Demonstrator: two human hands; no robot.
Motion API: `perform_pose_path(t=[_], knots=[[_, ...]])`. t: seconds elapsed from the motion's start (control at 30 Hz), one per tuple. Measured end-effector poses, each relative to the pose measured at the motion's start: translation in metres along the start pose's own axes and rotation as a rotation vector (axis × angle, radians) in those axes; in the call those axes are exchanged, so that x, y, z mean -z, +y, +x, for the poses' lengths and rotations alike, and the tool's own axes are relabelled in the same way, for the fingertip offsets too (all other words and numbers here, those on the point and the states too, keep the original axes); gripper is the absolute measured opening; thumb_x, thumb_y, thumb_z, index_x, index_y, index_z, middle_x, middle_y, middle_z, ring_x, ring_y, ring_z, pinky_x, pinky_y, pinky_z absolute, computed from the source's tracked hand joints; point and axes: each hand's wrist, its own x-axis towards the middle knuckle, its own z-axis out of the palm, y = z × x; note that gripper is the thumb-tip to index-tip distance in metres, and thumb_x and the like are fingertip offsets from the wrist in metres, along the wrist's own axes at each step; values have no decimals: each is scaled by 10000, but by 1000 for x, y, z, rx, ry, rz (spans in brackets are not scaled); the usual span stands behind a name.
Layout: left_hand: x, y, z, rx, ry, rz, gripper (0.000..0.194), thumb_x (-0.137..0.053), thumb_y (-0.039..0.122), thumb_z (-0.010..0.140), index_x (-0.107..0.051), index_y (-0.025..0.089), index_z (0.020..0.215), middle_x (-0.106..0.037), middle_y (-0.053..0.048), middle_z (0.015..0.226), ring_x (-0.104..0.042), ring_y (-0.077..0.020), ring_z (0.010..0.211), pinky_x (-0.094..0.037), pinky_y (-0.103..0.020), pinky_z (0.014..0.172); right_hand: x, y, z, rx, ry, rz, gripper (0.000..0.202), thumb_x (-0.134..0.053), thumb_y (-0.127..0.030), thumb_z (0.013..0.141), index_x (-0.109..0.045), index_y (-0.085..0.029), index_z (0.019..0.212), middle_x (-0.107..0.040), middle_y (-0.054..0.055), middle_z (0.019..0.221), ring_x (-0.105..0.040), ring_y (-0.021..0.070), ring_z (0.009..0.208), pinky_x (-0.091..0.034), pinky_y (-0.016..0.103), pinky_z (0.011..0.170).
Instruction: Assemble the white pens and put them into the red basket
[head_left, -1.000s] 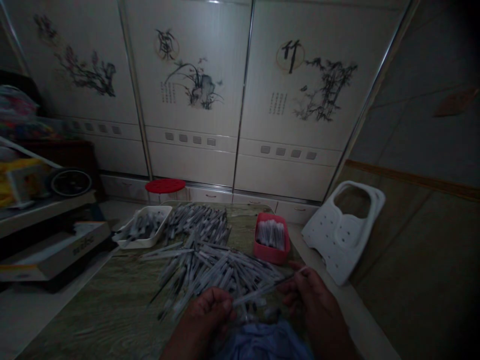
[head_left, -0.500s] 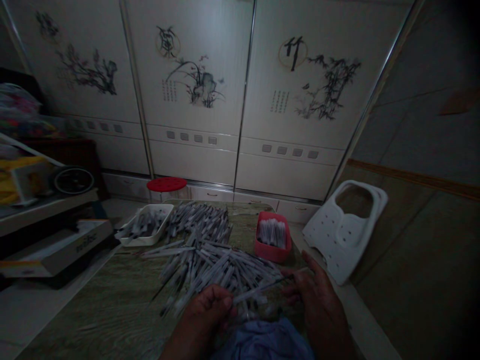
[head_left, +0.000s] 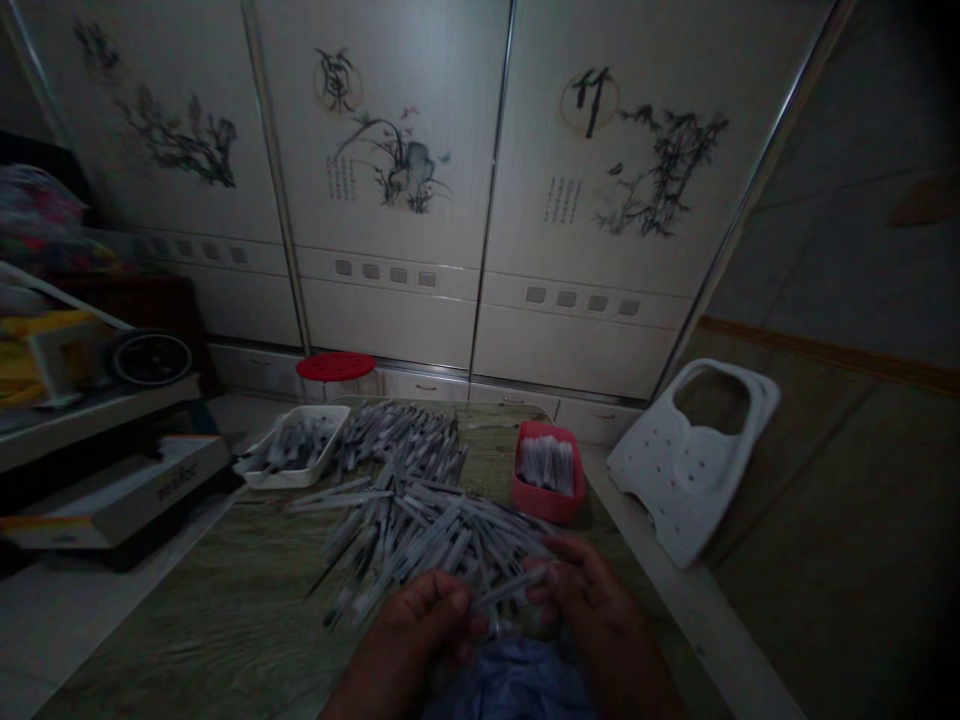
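Between my two hands, close to my body, a slim translucent pen lies almost level. My left hand is closed in a pinch around its left end. The fingers of my right hand close around the right end, partly covering it. Just beyond my fingers spreads a heap of similar slim pens, pale and clear with dark parts, pointing in many directions. A bluish cloth shows below, between my wrists. The room is dim, so fine details of the pen are unclear.
A white tray with more pens stands at the table's far left. On the right is a pink-red container of upright pale sticks. Past the wood-grain table are a red stool and a folded white plastic seat.
My right hand has moved left, closer to my left hand, and its raised finger has come down. The dark, thin end seen beside it earlier no longer shows. My left hand has hardly moved.
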Motion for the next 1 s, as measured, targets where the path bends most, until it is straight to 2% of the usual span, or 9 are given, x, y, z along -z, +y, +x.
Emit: perform_pose_path(t=[0.1, 0.17, 0.3, 0.4, 0.5, 0.6, 0.67, 0.77, 1.0], knots=[[-3, 8, -6, 61, -34, -36, 442, -767, 599, 771, -692, 172, 858, -723, -43, 831, -734, -219, 814, -492, -259, 654, 5, -1, 3, -34, 12, 26, 473, -672, -594, 870, -628, -207, 1139, -791, 108, 1024, -725, 223, 778, -550, 333, 680], [-4, 12, -9, 76, -72, -9, 482, -716, 631, 804, -728, 158, 900, -732, -64, 834, -739, -241, 829, -502, -279, 664, 5, -4, 2, -40, 4, 15, 452, -676, -595, 864, -617, -206, 1085, -790, 100, 978, -723, 222, 770, -542, 325, 667], [-5, 9, -10, 43, -162, 144, 456, -829, 534, 736, -758, 138, 951, -759, -77, 772, -637, -147, 625, -454, -246, 606, 0, -11, -4, -37, -42, -38, 403, -675, -587, 862, -615, -222, 1022, -786, 74, 938, -721, 227, 790, -541, 326, 682], [-4, 2, -9, 30, -194, 164, 437, -891, 468, 673, -771, 137, 931, -743, -67, 714, -583, -126, 582, -416, -231, 571, 0, -11, -4, -30, -66, -43, 454, -678, -597, 850, -630, -219, 1098, -779, 61, 891, -711, 228, 767, -539, 334, 682], [-2, 0, -7, 11, -140, 151, 399, -867, 464, 715, -773, 149, 943, -746, -65, 734, -579, -123, 598, -394, -220, 562, 14, -5, 4, -15, 67, -47, 489, -666, -610, 836, -656, -214, 1122, -769, 60, 868, -694, 232, 748, -520, 335, 662], [1, 1, -6, 6, -101, 152, 394, -846, 467, 745, -756, 169, 987, -755, -54, 758, -570, -113, 583, -394, -217, 563, 37, 4, 15, 39, 215, -191, 340, -675, -536, 816, -707, -230, 961, -746, 36, 811, -675, 242, 772, -486, 330, 663], [1, 1, -4, 1, -86, 158, 386, -834, 464, 758, -745, 170, 992, -759, -51, 765, -575, -113, 581, -404, -218, 570, 50, 12, 21, 77, 180, -374, 234, -668, -460, 801, -710, -234, 842, -716, 14, 749, -655, 240, 748, -450, 321, 649], [0, 0, -4, -18, -49, 154, 363, -814, 447, 776, -734, 166, 993, -763, -51, 767, -589, -116, 597, -427, -221, 592, 59, 25, 24, 104, 50, -575, 140, -610, -349, 809, -682, -236, 767, -670, -11, 693, -617, 220, 689, -393, 305, 620], [-2, 1, -2, 36, -67, 147, 440, -840, 495, 732, -729, 165, 1001, -772, -66, 797, -605, -125, 611, -431, -220, 584, 47, 42, 20, 102, -81, -816, 115, -555, -220, 818, -668, -239, 820, -688, 16, 821, -641, 225, 783, -409, 318, 692]])
